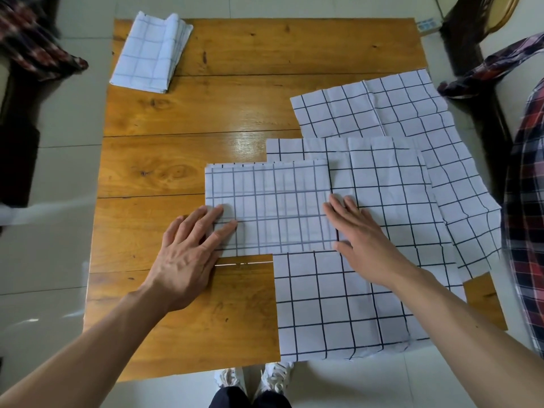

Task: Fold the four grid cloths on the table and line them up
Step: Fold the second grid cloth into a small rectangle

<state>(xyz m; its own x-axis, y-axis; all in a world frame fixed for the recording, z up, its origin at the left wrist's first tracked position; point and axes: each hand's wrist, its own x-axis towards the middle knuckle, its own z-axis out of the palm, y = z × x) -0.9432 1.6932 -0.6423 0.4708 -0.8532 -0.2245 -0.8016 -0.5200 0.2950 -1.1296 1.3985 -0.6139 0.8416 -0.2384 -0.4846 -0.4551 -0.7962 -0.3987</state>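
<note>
One folded cloth (pixel 151 53) sits finished at the tabletop's (pixel 182 160) far left corner. Both the left hand (pixel 191 248) and right hand (pixel 360 240) lie flat with straight fingers, pressing a half-folded cloth (pixel 269 207) mid-table. Unfolded cloths (pixel 391 178) overlap beneath it to the right, hanging off the edge; I can't separate them, but two probably remain.

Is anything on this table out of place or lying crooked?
Yes. The unfolded cloth at the far right lies askew, and its right edge hangs over the table. The near cloth also hangs over the front edge. The folded cloth at the far left corner sits slightly tilted. Nothing looks spilled or torn.
</note>
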